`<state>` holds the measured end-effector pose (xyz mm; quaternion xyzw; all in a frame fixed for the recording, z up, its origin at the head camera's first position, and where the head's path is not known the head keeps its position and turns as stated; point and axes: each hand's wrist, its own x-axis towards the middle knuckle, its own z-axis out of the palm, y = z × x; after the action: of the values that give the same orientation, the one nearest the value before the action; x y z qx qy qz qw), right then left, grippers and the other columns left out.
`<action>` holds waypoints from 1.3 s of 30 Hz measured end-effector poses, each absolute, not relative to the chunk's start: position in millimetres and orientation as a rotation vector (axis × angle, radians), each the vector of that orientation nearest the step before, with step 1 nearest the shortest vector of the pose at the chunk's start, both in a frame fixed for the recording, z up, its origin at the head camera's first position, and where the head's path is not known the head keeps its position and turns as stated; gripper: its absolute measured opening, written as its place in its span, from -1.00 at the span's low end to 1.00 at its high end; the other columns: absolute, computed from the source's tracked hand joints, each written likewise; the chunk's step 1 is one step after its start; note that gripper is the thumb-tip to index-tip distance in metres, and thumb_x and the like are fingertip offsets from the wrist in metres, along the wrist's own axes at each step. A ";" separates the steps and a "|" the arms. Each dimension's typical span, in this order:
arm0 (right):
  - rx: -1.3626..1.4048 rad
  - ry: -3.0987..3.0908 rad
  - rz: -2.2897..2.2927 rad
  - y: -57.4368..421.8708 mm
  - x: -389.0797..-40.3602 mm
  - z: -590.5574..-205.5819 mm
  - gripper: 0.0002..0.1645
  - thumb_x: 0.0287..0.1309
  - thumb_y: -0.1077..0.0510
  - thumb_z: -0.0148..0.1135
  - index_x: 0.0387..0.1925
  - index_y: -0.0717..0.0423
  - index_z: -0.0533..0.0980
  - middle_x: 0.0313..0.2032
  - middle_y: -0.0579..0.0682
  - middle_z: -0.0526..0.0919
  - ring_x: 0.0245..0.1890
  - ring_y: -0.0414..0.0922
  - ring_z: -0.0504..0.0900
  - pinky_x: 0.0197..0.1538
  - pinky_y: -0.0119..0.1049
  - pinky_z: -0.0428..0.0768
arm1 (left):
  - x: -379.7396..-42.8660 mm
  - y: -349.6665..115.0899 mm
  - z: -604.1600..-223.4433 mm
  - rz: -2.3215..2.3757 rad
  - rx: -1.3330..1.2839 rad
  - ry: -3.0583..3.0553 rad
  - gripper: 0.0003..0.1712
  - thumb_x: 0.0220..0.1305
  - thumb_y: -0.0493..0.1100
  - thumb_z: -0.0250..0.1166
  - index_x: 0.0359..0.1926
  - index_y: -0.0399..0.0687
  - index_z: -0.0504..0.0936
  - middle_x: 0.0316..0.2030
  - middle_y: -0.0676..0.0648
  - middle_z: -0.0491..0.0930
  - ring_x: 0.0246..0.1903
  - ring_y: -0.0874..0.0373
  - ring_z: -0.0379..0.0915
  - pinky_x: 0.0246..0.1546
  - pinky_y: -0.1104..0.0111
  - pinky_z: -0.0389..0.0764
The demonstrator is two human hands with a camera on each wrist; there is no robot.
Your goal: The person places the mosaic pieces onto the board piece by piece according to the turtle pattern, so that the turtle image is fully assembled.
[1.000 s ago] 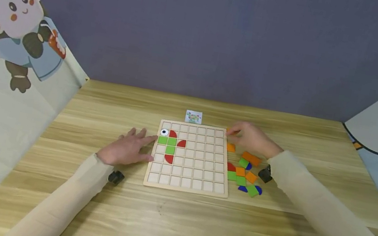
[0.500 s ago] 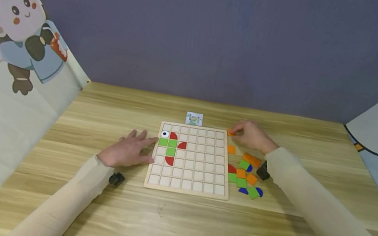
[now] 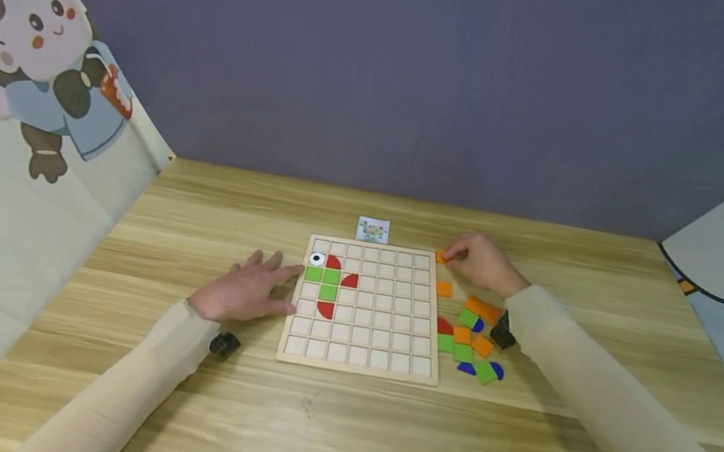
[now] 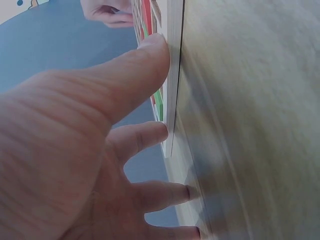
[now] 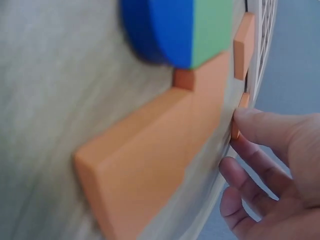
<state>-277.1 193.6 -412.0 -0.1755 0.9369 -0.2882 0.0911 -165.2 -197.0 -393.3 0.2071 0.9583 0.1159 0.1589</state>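
Note:
A wooden grid board (image 3: 378, 338) lies on the table, with a white eye tile (image 3: 317, 259), several green squares (image 3: 328, 293) and red quarter-circle tiles (image 3: 325, 309) in its left cells. Fingers spread, my left hand (image 3: 245, 288) touches the board's left edge with thumb (image 4: 150, 60) and index finger. By the top right corner, my right hand (image 3: 481, 261) pinches an orange tile (image 5: 243, 101) between thumb and index finger; its other fingers are loosely curled. Just below, another orange tile (image 3: 444, 289) lies beside the board's right edge.
Loose orange, green, red and blue tiles (image 3: 462, 352) lie right of the board, below my right wrist. A small printed picture card (image 3: 373, 229) sits behind the board. A dark panel (image 3: 432, 77) stands along the table's back edge.
The head view has shifted slightly, so everything sits a little lower. My right hand stays at the board's top right corner, with the orange tile now showing more at its fingertips. The left hand keeps its place.

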 end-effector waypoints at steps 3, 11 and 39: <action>-0.507 2.783 -0.856 193.3 -277.9 -412.9 -0.85 0.13 0.26 0.31 -0.24 0.10 0.69 -0.01 0.13 0.56 -0.06 0.06 0.51 -0.02 -0.02 0.51 | -165.1 -197.3 -393.5 0.332 0.597 2.740 -0.14 0.26 0.26 0.14 0.46 0.07 0.09 0.39 -0.41 -0.12 0.29 -0.50 -0.22 0.09 -0.38 0.03; -0.499 2.758 -0.906 193.8 -273.9 -409.6 -0.82 0.10 0.17 0.35 -0.21 0.06 0.69 -0.16 0.03 0.64 -0.19 -0.04 0.58 -0.13 -0.11 0.59 | -165.2 -197.7 -393.7 0.331 0.584 2.736 -0.14 0.25 0.26 0.15 0.46 0.08 0.09 0.39 -0.40 -0.12 0.30 -0.49 -0.23 0.10 -0.37 0.03; -1.250 2.571 -0.742 67.6 -215.8 -392.4 -0.93 0.01 0.22 0.40 -0.38 0.08 0.72 -0.45 -0.20 0.57 -0.43 -0.28 0.46 -0.32 -0.39 0.49 | -166.2 -196.6 -392.3 0.320 0.584 2.734 -0.14 0.26 0.26 0.14 0.46 0.07 0.09 0.39 -0.41 -0.13 0.30 -0.50 -0.23 0.09 -0.38 0.03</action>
<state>-215.8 67.6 -392.4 -0.4212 0.8667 -0.2500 0.0940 -166.2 -196.6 -392.3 0.2046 0.9586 0.1121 0.1630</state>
